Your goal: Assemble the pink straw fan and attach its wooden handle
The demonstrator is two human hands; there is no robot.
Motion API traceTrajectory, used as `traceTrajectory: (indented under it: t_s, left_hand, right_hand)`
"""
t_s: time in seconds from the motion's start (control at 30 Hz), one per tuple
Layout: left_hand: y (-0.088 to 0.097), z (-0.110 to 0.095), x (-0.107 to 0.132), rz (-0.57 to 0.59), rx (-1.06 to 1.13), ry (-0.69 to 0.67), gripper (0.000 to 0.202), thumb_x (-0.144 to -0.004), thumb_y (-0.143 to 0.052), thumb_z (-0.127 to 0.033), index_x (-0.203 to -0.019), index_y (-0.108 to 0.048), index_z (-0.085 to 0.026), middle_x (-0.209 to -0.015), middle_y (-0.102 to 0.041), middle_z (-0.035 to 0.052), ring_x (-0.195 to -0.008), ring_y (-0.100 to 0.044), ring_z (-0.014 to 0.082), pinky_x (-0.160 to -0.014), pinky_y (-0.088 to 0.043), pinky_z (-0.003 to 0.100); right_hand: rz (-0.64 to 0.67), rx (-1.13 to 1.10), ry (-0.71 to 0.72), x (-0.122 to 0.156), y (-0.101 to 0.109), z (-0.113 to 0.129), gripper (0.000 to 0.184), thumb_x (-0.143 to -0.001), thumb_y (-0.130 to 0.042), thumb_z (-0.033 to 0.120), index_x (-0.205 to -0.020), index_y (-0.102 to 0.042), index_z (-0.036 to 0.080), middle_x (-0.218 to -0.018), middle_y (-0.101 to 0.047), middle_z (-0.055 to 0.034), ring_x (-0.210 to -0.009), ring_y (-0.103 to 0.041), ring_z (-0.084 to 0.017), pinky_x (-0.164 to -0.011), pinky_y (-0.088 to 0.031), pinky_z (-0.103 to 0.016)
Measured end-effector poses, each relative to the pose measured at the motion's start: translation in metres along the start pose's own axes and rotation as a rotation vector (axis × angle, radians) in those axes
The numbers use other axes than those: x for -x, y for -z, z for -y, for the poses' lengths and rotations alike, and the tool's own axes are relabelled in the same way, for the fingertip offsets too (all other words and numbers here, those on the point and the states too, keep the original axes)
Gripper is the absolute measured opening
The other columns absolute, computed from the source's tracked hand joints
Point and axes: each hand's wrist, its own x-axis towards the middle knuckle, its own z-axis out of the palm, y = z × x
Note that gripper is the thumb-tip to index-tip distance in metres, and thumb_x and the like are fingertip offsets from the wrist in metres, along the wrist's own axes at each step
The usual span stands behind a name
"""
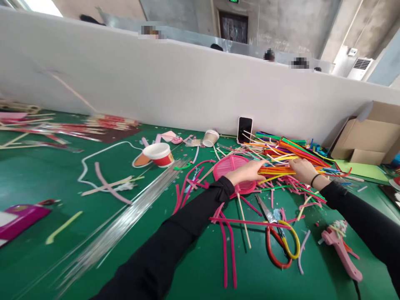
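Table [200,271], green, littered, beside white partition [187,87]; right hand [303,171] closed on orange sticks [276,170], left hand [248,171] outstretched toward them, grip unclear.

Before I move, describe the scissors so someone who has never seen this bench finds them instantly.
On the green table, find the left hand and right hand at the orange strips. Nearer the wearer, between the black sleeves, lie the scissors, blades pointing away. One handle loop is red and the other yellow, unlike the thin pink strips around them.
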Motion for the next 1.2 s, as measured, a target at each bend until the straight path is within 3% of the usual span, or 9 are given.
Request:
traceTrajectory:
  t_s: [0.1, 0.23, 0.33, 0.5, 0.6, 0.73, 0.83, 1.0, 1.2]
  left_hand:
    - [-0.007, -0.001, -0.003, 0.004, 0.058, -0.029, 0.065, -0.076, -0.074, -0.038, -0.133, -0.054, -0.016, -0.134, -0.063, 0.0166, -0.117, -0.063, 0.0318, -0.095, -0.049, 0.037]
    - [-0.008, 0.003, -0.003, -0.088, 0.075, -0.036, 0.041, -0.09, -0.054, -0.049, -0.112, -0.064, -0.017, -0.111, -0.072, 0.0127, -0.1, -0.067, 0.0283, -0.084, -0.05, 0.035]
    - [-0.006, 0.007, -0.005, -0.112, 0.089, -0.035, 0.044, -0.093, -0.043, -0.055, -0.096, -0.065, -0.017, -0.094, -0.072, 0.0095, -0.082, -0.066, 0.0241, -0.073, -0.048, 0.032]
    - [-0.004, 0.003, -0.006, -0.143, 0.12, -0.027, 0.046, -0.094, -0.04, -0.056, -0.087, -0.064, -0.017, -0.086, -0.07, 0.0079, -0.076, -0.061, 0.0221, -0.07, -0.044, 0.031]
    - [-0.004, 0.0, -0.007, -0.152, 0.162, -0.021, 0.05, -0.093, -0.038, -0.059, -0.085, -0.064, -0.017, -0.085, -0.069, 0.0072, -0.077, -0.061, 0.0223, -0.07, -0.043, 0.03]
    - [-0.002, 0.001, -0.008, -0.171, 0.204, 0.01, 0.059, -0.092, -0.032, -0.066, -0.079, -0.062, -0.016, -0.079, -0.067, 0.006, -0.075, -0.059, 0.0223, -0.07, -0.044, 0.031]
    - [0.001, 0.003, -0.007, -0.159, 0.223, 0.018, 0.061, -0.091, -0.033, -0.068, -0.089, -0.065, -0.015, -0.088, -0.07, 0.0072, -0.081, -0.062, 0.0233, -0.072, -0.046, 0.031]
    - [0.001, 0.006, -0.005, -0.094, 0.267, -0.008, 0.061, -0.078, -0.065, -0.06, -0.118, -0.062, -0.015, -0.117, -0.07, 0.011, -0.104, -0.065, 0.0283, -0.086, -0.049, 0.034]
    - [-0.006, 0.011, -0.003, -0.142, 0.292, -0.069, 0.049, -0.09, -0.053, -0.048, -0.127, -0.06, -0.016, -0.135, -0.063, 0.0134, -0.122, -0.06, 0.0279, -0.104, -0.043, 0.038]
  right_hand:
    - [-0.035, -0.004, 0.004, 0.01, -0.006, -0.003, 0.021, -0.091, -0.056, 0.017, -0.109, -0.063, 0.01, -0.106, -0.069, -0.0202, -0.103, -0.065, -0.029, -0.09, -0.046, -0.038]
    - [-0.086, -0.074, 0.014, 0.015, -0.008, -0.017, 0.023, -0.093, -0.06, 0.032, -0.109, -0.066, 0.018, -0.108, -0.068, -0.0116, -0.099, -0.065, -0.023, -0.083, -0.049, -0.031]
    - [-0.175, -0.112, -0.026, 0.015, -0.006, -0.022, 0.027, -0.096, -0.055, 0.034, -0.116, -0.064, 0.018, -0.115, -0.065, -0.0117, -0.107, -0.061, -0.024, -0.091, -0.048, -0.034]
    - [-0.317, -0.212, 0.05, 0.013, -0.004, -0.001, 0.022, -0.097, -0.052, 0.028, -0.108, -0.065, 0.015, -0.113, -0.063, -0.0145, -0.109, -0.056, -0.025, -0.096, -0.046, -0.037]
    - [-0.269, -0.254, 0.153, 0.009, -0.01, 0.017, 0.016, -0.094, -0.058, 0.025, -0.102, -0.069, 0.018, -0.105, -0.067, -0.0102, -0.105, -0.059, -0.023, -0.096, -0.046, -0.035]
    - [-0.238, -0.274, 0.118, 0.0, -0.02, 0.029, 0.021, -0.096, -0.054, 0.025, -0.109, -0.068, 0.016, -0.106, -0.069, -0.011, -0.101, -0.063, -0.022, -0.091, -0.049, -0.033]
    - [-0.219, -0.269, 0.105, -0.003, -0.022, 0.031, 0.028, -0.101, -0.043, 0.022, -0.114, -0.067, 0.016, -0.109, -0.07, -0.0103, -0.098, -0.065, -0.018, -0.089, -0.049, -0.03]
    - [-0.178, -0.18, 0.08, -0.005, -0.017, 0.033, 0.026, -0.099, -0.047, 0.023, -0.114, -0.067, 0.017, -0.109, -0.07, -0.0099, -0.101, -0.063, -0.02, -0.084, -0.049, -0.029]
    - [-0.146, -0.025, 0.113, -0.007, -0.004, 0.038, 0.023, -0.097, -0.047, 0.02, -0.103, -0.069, 0.014, -0.107, -0.067, -0.0164, -0.103, -0.059, -0.026, -0.088, -0.044, -0.035]
